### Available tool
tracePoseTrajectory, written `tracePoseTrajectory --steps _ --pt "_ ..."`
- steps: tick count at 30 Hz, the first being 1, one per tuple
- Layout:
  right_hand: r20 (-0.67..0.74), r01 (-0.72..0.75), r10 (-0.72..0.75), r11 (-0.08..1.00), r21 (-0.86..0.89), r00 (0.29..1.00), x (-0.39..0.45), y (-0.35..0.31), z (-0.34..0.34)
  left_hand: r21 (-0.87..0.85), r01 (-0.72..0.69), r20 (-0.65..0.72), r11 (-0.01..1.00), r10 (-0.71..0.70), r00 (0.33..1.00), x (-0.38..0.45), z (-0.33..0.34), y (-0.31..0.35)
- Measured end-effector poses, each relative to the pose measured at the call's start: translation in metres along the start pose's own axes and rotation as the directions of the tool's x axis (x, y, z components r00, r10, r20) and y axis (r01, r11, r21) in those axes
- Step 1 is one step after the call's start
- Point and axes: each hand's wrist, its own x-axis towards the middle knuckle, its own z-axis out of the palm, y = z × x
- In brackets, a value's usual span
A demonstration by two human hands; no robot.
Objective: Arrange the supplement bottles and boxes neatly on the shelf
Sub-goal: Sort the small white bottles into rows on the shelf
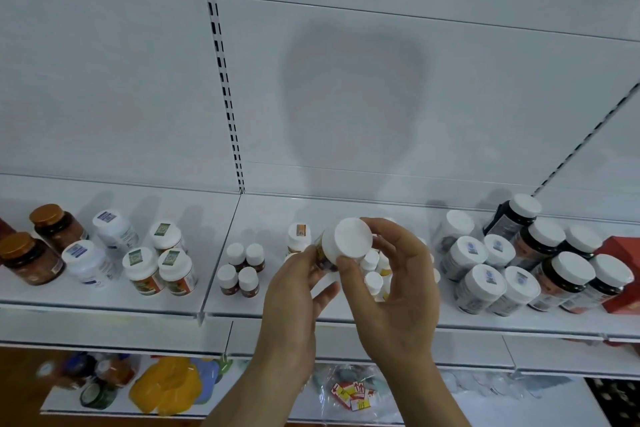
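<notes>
A supplement bottle with a wide white cap (pixel 349 239) is held tilted above the white shelf (pixel 270 305), cap toward me. My right hand (pixel 391 284) grips it around the cap, thumb on the near rim. My left hand (pixel 298 288) holds the bottle's lower body from the left. Behind my hands stand several small white-capped bottles (pixel 372 270), partly hidden. Small dark bottles (pixel 241 269) form a square group to the left. A white bottle with an orange sticker (pixel 298 236) stands behind my left hand.
Amber bottles (pixel 41 243) and white bottles (pixel 104 246) stand at the shelf's left. A dense cluster of white-capped bottles (pixel 502 270) and a red box (pixel 623 274) fill the right. A lower shelf (pixel 173 385) holds packets and jars.
</notes>
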Motion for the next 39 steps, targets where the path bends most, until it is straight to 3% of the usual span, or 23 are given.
tracePoseTrajectory --steps 8,13,17,20,23,28,34,39 --pt "-0.025 0.104 -0.106 0.992 -0.068 0.994 -0.001 0.013 -0.003 0.015 -0.063 0.018 0.998 0.062 0.998 0.000 -0.001 -0.004" --pt "-0.085 -0.014 0.010 0.999 -0.041 0.996 -0.002 0.018 -0.005 0.024 -0.226 -0.029 0.974 0.227 0.973 -0.005 0.003 -0.003" --pt "-0.119 -0.170 0.154 0.976 -0.134 0.981 -0.005 0.026 -0.007 0.272 -0.445 -0.048 0.853 0.474 0.879 -0.007 0.002 -0.003" --pt "-0.042 -0.294 0.291 0.938 -0.184 0.956 -0.005 0.033 -0.010 0.391 -0.593 -0.001 0.704 0.644 0.765 -0.009 0.000 -0.004" --pt "0.012 -0.352 0.361 0.915 -0.198 0.932 -0.004 0.031 -0.012 0.501 -0.658 0.079 0.562 0.727 0.682 -0.009 0.001 -0.006" --pt "0.031 -0.400 0.412 0.899 -0.178 0.911 -0.003 0.027 -0.015 0.545 -0.706 0.147 0.452 0.777 0.612 -0.008 -0.001 -0.011" --pt "0.058 -0.437 0.452 0.883 -0.170 0.890 0.003 0.024 -0.020 0.582 -0.717 0.194 0.384 0.791 0.580 -0.005 -0.003 -0.014" --pt "0.090 -0.504 0.515 0.855 -0.124 0.852 0.030 0.014 -0.037 0.650 -0.670 0.273 0.359 0.713 0.646 0.003 -0.014 -0.027"
